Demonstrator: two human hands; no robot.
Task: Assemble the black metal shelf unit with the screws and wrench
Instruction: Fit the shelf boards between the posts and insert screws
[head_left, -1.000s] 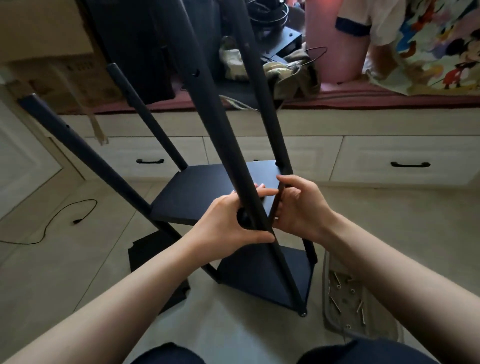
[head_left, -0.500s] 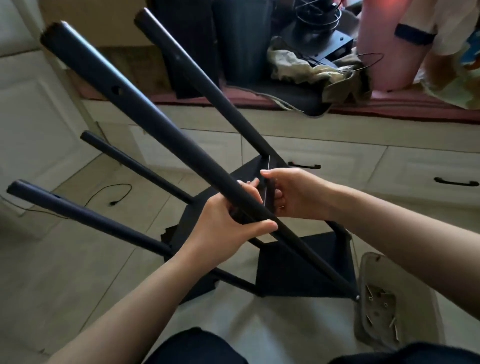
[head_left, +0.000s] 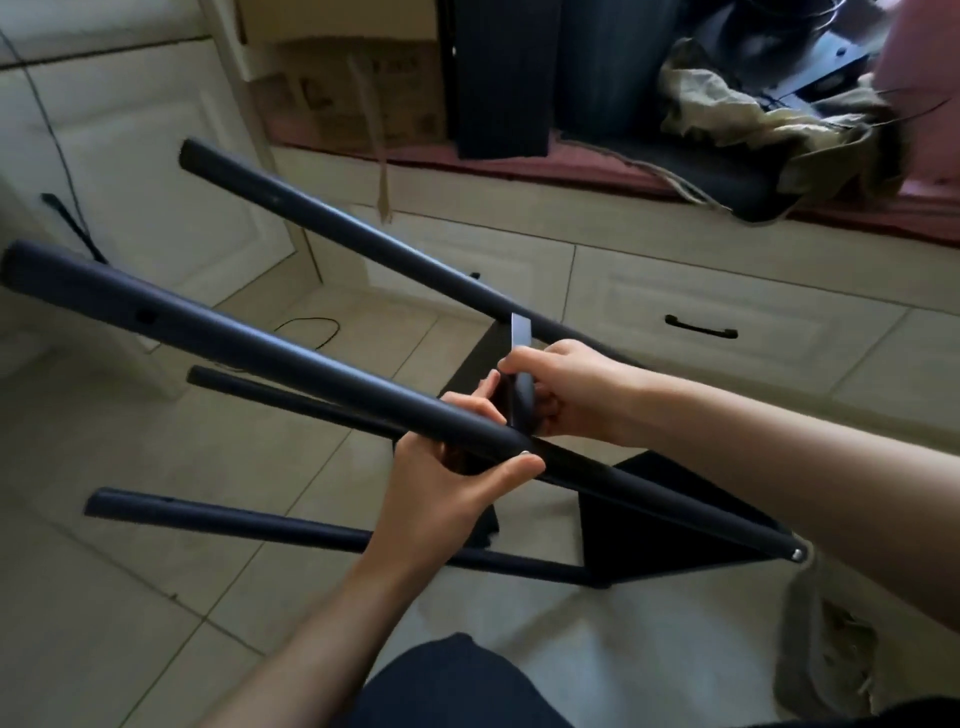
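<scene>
Item: black metal shelf unit (head_left: 675, 525), part-built, tipped over the floor with its four poles slanting left. Your left hand (head_left: 441, 483) has its grip clamped round the nearest pole (head_left: 260, 348); your right hand (head_left: 566, 389) pinches the middle shelf panel's edge (head_left: 519, 364). Step judged: seating that panel; next, align holes and fetch a screw from the tray (head_left: 826, 649).

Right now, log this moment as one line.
shelf unit: tilted, poles pointing left | left hand: grips nearest pole | right hand: holds shelf panel edge | screws: not clearly visible

Beige tiled floor (head_left: 156, 597); cream drawers (head_left: 727, 312); cardboard box (head_left: 363, 88), possibly taped.
</scene>
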